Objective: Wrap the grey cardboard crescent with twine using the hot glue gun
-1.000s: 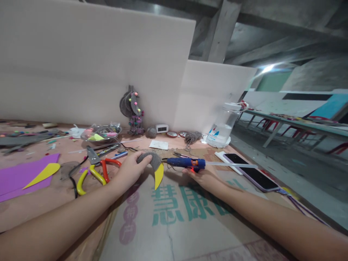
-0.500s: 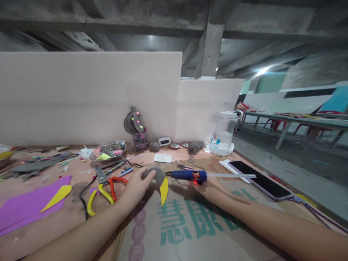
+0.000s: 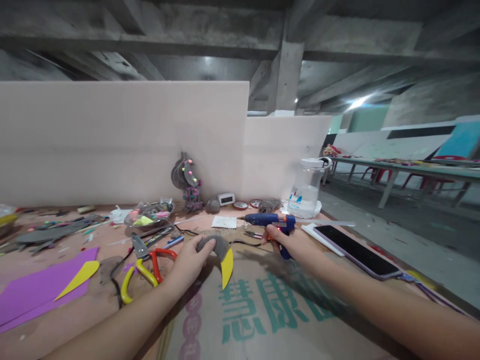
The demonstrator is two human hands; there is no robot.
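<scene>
My left hand [image 3: 189,261] presses its fingers on a grey, twine-wrapped crescent piece with a yellow foam tip [image 3: 222,252] that lies on the cardboard sheet [image 3: 262,310]. My right hand [image 3: 291,243] is closed round the handle of a blue hot-glue gun [image 3: 270,221], held above the table with its nozzle pointing left toward the crescent. A clear glue stick juts out of the gun's back to the right. A black cable runs from the gun across the cardboard.
Red-handled and yellow-handled cutters [image 3: 144,262] lie left of my left hand. Purple foam with a yellow crescent [image 3: 77,278] sits far left. A phone [image 3: 354,245], a water jar [image 3: 305,192], a twine bundle [image 3: 268,205] and a bowl of bits [image 3: 148,216] stand around. White partition boards rise behind.
My right hand has gripped the glue gun and lifted it off the table, upright in the hand. The left hand stays on the crescent. The camera has tilted up.
</scene>
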